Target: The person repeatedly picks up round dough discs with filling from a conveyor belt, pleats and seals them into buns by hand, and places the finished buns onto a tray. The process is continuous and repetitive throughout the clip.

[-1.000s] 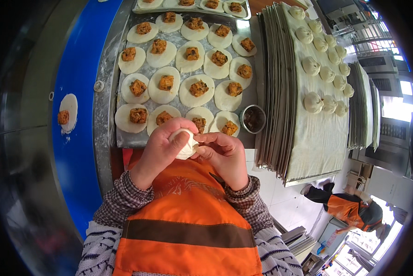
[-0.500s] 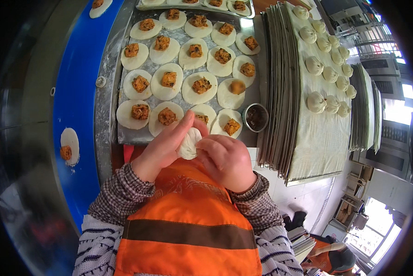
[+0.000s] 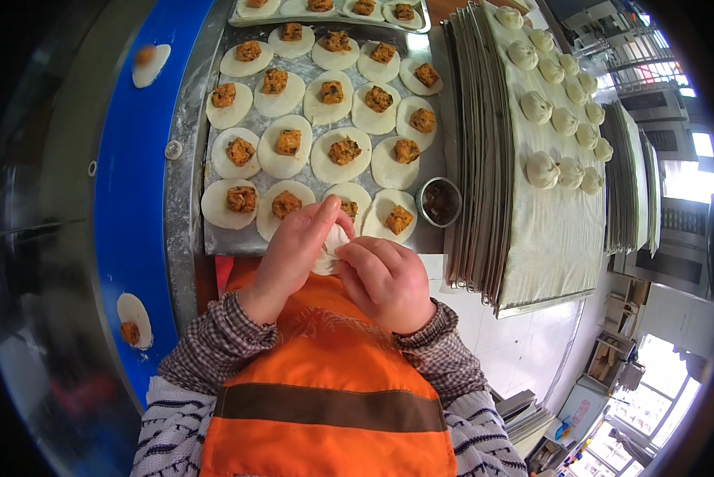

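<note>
White dough bun (image 3: 333,242) between both hands.

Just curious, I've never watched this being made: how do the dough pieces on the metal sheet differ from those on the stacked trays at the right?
The rounds on the metal sheet lie flat and open, each topped with brown filling. The buns on the stacked trays are closed, rounded, with no filling showing. Both are pale dough set in rows.

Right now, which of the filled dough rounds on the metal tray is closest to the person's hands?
The dough round in the tray's nearest row, third from the left: the left hand's fingertips overlap its near edge, while its neighbours lie clear to either side.
</note>
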{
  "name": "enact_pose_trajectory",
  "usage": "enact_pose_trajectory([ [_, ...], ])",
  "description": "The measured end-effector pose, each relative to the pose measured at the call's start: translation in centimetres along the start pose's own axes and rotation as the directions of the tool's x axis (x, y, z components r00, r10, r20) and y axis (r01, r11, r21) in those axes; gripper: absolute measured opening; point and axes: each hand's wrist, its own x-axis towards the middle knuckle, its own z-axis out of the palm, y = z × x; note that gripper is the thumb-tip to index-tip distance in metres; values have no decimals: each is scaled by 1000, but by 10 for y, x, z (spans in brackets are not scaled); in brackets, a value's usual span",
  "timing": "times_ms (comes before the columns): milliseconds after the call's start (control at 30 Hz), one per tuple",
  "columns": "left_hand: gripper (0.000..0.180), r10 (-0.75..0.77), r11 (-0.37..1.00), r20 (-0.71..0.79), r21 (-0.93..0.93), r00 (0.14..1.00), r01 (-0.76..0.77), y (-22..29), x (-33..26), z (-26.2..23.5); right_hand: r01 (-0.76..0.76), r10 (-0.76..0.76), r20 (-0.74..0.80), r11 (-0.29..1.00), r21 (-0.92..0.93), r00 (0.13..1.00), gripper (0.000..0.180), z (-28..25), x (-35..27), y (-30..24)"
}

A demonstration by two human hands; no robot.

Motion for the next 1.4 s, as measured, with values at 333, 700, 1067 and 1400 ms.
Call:
enact_pose_trajectory([
  [333, 48, -412, 854, 357, -169, 838, 492, 18, 5, -2, 124, -130, 165, 991, 50, 978, 27, -19, 3, 8],
  [700, 45, -299, 875, 292, -297, 909, 383, 1, 2, -3, -169, 126, 203, 964, 206, 971, 27, -32, 11, 3],
  [1067, 40, -239, 914, 227, -275, 944, 298, 3, 1, 2, -122, 97, 177, 983, 136, 979, 22, -25, 14, 7],
  [1400, 35, 187, 982, -54, 1, 981, -187, -6, 0, 9, -199, 199, 2, 979, 35, 980, 18, -13, 13, -1],
])
